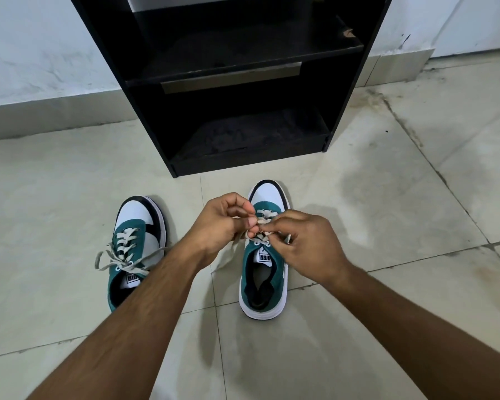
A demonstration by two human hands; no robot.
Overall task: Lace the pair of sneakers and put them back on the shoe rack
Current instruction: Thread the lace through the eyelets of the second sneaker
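Both sneakers [139,246] are teal with white toes, black trim and cream laces [122,249]; the soles are white. The shoe rack [231,73] behind them is black. The floor [387,197] beneath is mottled beige tile, the wall [35,47] behind the rack pale marbled grey.

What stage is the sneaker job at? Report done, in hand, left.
Done: the left sneaker looks laced through its eyelets, its ends lying loose. In hand: the left hand and right hand pinch the lace over the right sneaker. Left: finishing that lace, then both sneakers onto the shoe rack; both stand on the floor.
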